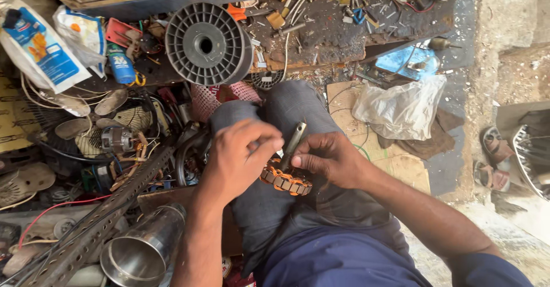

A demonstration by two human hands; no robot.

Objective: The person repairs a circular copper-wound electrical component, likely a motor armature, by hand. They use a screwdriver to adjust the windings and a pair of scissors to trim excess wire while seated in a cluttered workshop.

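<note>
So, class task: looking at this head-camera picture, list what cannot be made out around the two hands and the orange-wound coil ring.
- Coil ring: its left part is hidden under the left hand.
- Metal tool: its lower end is covered by the right hand, so its tip cannot be seen.
- Steel cup: cut off by the bottom edge.
- Small parts on the bench: too small to identify.
</note>
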